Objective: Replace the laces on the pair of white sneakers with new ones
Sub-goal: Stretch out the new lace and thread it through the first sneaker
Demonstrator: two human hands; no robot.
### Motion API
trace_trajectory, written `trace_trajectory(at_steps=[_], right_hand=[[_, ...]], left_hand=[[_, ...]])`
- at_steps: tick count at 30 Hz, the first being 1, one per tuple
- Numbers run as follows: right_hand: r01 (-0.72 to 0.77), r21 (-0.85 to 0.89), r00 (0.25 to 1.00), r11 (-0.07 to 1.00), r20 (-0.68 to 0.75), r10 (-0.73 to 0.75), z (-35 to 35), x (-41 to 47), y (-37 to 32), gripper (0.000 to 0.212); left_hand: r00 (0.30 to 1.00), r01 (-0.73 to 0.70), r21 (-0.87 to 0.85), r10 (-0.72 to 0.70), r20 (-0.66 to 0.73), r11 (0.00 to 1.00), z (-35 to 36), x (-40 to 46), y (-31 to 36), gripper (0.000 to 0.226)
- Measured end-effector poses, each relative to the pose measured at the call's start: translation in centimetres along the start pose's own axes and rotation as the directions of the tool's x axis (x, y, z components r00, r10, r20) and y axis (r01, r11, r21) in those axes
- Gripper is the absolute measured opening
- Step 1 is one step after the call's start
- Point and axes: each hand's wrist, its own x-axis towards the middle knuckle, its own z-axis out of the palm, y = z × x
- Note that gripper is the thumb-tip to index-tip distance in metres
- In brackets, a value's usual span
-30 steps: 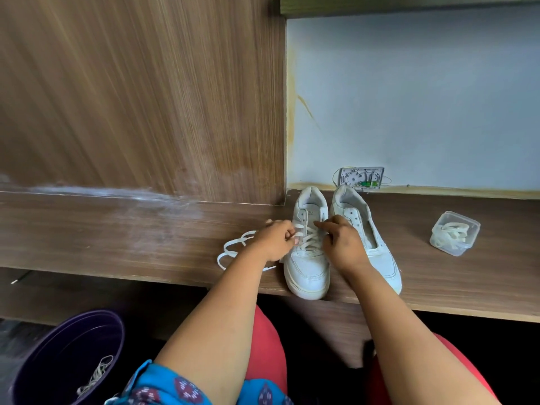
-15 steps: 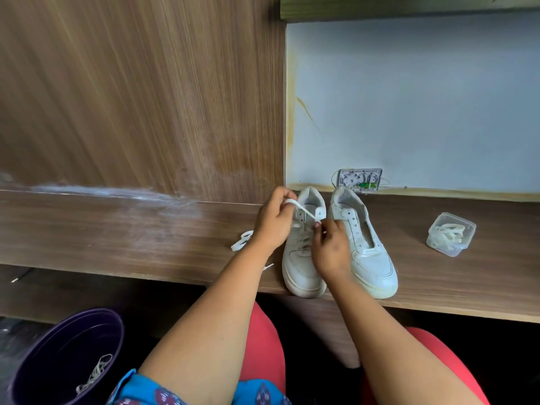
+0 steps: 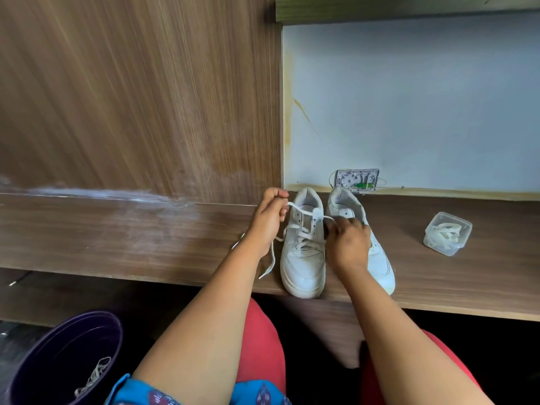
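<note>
Two white leather sneakers side by side on a brown wood-grain table [image 3: 117,238], toes toward the near edge, heels close to the pale blue wall. Left white sneaker [image 3: 302,258] partly laced with a flat white lace [image 3: 301,210]; crossings over the tongue, one end pulled taut from a top eyelet out to the left. Left hand [image 3: 267,220] beside the sneaker's collar, fingers curled round that taut end, the loose tail hanging below the wrist and trailing over the table to the near edge. Right hand [image 3: 346,244] between the two shoes, fingertips pinching the other lace end at the upper right eyelets; blurred, exact grip hard to make out. Right white sneaker [image 3: 380,258] just beside, largely hidden behind the right hand, no lace visible in its eyelets. Further right on the table, well apart: small clear plastic box [image 3: 447,233], open, with coiled white laces inside. On the floor at lower left, dark purple round bucket [image 3: 58,355] holding a tangle of pale laces.
</note>
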Motion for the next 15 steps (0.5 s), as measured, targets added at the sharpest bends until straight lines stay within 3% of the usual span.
trace_trajectory(at_steps=[3, 6, 8, 12, 15], right_hand=[[0.285, -0.049, 0.958, 0.957, 0.006, -0.286, -0.3, -0.7, -1.3, 0.041], [0.418, -0.086, 0.904, 0.904, -0.055, -0.423, -0.4, -2.0, -3.0, 0.024], [0.31, -0.084, 0.944, 0.947, -0.088, -0.317, -0.3, -1.7, -2.5, 0.023], [-0.065, -0.097, 0.998, 0.993, -0.014, 0.064, -0.8, 0.0, 0.0, 0.028], [-0.126, -0.172, 0.989, 0.977, 0.051, 0.136, -1.3, 0.2, 0.3, 0.03]], left_hand=[[0.994, -0.008, 0.179, -0.012, 0.112, 0.984, 0.2, -0.4, -0.5, 0.021], [0.983, 0.022, 0.14, -0.047, 0.175, 0.99, 1.2, -0.8, -0.2, 0.023], [0.994, 0.069, -0.005, -0.068, 0.09, 0.998, 1.0, -0.7, 0.3, 0.022], [0.993, 0.119, -0.306, -0.114, 0.032, 0.945, -0.7, -0.4, 1.1, 0.021], [0.978, 0.2, -0.612, -0.19, 0.082, 0.765, -1.1, -0.7, 1.8, 0.019]])
